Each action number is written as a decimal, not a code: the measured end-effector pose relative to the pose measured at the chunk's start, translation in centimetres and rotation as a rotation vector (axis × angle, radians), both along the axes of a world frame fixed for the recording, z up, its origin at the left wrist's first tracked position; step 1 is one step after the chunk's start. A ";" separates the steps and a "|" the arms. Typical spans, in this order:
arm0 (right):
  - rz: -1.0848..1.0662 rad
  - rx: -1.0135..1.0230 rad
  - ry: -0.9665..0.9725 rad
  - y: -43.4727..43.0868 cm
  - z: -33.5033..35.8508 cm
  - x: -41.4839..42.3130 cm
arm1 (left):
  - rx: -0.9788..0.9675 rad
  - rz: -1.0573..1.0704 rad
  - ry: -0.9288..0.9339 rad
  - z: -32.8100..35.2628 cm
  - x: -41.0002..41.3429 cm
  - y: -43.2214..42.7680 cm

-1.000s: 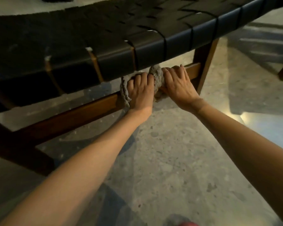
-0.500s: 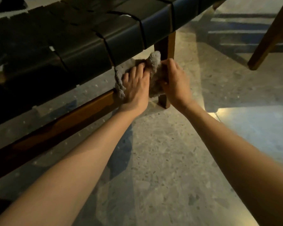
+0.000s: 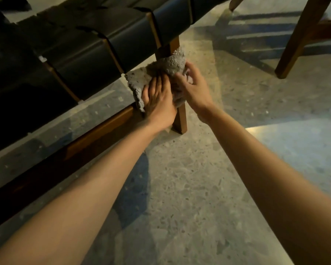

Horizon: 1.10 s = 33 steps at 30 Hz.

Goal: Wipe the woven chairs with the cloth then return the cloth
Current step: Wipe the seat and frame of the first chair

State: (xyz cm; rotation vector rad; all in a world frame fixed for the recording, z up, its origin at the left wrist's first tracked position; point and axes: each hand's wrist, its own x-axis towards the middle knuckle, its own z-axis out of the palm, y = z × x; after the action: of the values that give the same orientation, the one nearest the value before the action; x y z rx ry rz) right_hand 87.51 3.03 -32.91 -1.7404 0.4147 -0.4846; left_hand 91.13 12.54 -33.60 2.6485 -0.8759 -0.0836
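A woven chair (image 3: 96, 44) with a black strap seat and brown wooden frame fills the upper left. A grey fluffy cloth (image 3: 166, 64) is wrapped round its front leg (image 3: 180, 119), where the low wooden rail (image 3: 103, 129) joins it. My left hand (image 3: 159, 100) presses the cloth flat against the leg and the rail's end, fingers straight. My right hand (image 3: 193, 87) grips the cloth's right side, fingers curled round it and the leg. The leg's middle is hidden by cloth and hands.
A second chair's wooden leg (image 3: 298, 39) and rail stand at the upper right. The speckled stone floor (image 3: 189, 188) spreads below, with a bright lit patch at the right. Another leg tip shows at the top centre.
Both hands slid the cloth rightward along the low rail to the front leg. The cloth now wraps the leg, and my right hand has curled round it.
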 end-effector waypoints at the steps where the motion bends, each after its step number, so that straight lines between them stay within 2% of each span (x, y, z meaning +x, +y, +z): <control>1: 0.077 0.004 0.021 -0.2 0.0 0.2 | -0.017 0.000 0.023 0.0 0.1 0.0; 4: 0.142 -0.033 -0.026 -1.1 0.3 0.6 | -0.147 0.016 0.129 0.5 0.4 0.1; 8: 0.132 -0.090 -0.165 -1.4 2.0 1.7 | -0.517 -0.044 0.312 1.6 1.4 0.0; 10: 0.096 -0.124 -0.189 -1.3 3.0 2.6 | -0.564 -0.042 0.290 2.7 2.2 -0.2; 13: 0.075 -0.186 -0.188 -1.3 3.2 3.3 | -0.654 -0.109 0.410 3.2 2.8 -0.5; 16: 0.081 -0.230 -0.185 -1.6 2.3 3.2 | -0.644 -0.065 0.408 2.7 2.3 -0.8; 21: 0.129 -0.214 -0.128 -2.1 -0.1 2.0 | -0.489 -0.018 0.324 0.7 0.0 -1.1; 24: 0.130 -0.174 -0.063 -2.3 -2.2 0.6 | -0.527 -0.092 0.336 -1.2 -2.3 -0.7; 28: -0.037 -0.210 0.061 -3.4 -4.0 -1.5 | -0.496 -0.224 0.361 -3.1 -4.0 0.3; 30: -0.166 -0.241 0.127 -4.4 -4.6 -3.5 | -0.446 -0.282 0.254 -3.1 -4.6 1.4; 33: -0.344 -0.282 0.145 -5.4 -5.4 -6.2 | -0.445 -0.234 -0.079 -2.7 -4.1 3.7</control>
State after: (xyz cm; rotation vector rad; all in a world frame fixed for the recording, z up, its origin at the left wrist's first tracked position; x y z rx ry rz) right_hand 81.28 -2.41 -38.33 -1.9924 0.7876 -0.6907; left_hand 87.03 16.25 -36.29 2.1442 -1.0850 0.1441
